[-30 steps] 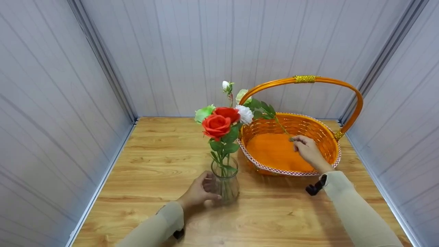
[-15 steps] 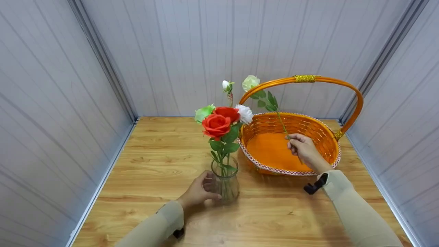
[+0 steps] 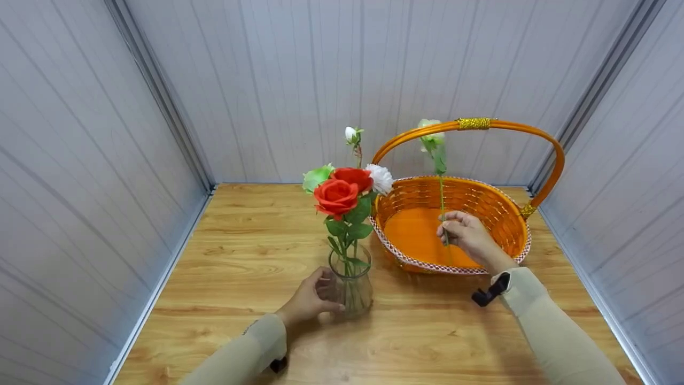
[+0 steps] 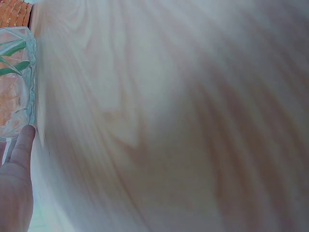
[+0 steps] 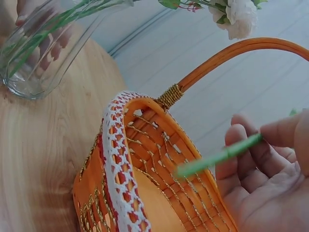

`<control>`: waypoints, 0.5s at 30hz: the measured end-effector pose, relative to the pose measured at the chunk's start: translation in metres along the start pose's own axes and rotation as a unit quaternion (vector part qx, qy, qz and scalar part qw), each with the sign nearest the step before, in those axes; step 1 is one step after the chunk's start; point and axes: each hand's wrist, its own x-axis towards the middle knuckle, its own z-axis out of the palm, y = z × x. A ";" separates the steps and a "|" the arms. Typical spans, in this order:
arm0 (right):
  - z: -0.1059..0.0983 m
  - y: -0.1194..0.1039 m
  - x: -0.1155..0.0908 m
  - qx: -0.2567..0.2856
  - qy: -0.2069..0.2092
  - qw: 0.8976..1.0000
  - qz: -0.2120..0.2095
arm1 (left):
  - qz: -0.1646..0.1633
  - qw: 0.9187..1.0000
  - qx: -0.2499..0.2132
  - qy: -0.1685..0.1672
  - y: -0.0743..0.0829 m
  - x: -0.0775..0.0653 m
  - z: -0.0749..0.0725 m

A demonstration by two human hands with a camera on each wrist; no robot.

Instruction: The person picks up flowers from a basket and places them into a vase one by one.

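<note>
My right hand (image 3: 470, 238) pinches the green stem of a pale cream-green artificial flower (image 3: 439, 160) between thumb and fingers. It is over the orange woven basket (image 3: 529, 243), with the bloom upright behind the basket's handle. In the right wrist view the cut end of the stem (image 5: 217, 160) points away from the palm. A clear glass vase (image 3: 359, 295) stands left of the basket, and my left hand (image 3: 307, 299) holds its left side, thumb at the front. Two red roses (image 3: 337, 199), a white carnation (image 3: 380, 179), a green bloom (image 3: 318, 178) and a white bud (image 3: 351, 135) rise from the vase.
The basket's tall arched handle (image 3: 475, 124) stands above its opening, close to the held flower. Wood-grain table (image 3: 251, 240) surrounds the vase and basket. Grey panel walls (image 3: 278, 80) enclose the table at the back and both sides.
The flower in my right hand has swung from leaning left behind the vase bouquet to nearly upright over the basket. My left hand and the vase have stayed put.
</note>
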 end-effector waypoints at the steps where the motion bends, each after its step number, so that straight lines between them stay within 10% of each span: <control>1: 0.000 0.001 0.000 0.001 -0.002 1.000 -0.001 | 0.000 1.000 -0.002 0.000 0.000 0.000 0.000; 15: 0.009 0.013 -0.001 0.004 -0.001 1.000 -0.009 | -0.004 1.000 -0.004 -0.004 0.002 -0.001 0.001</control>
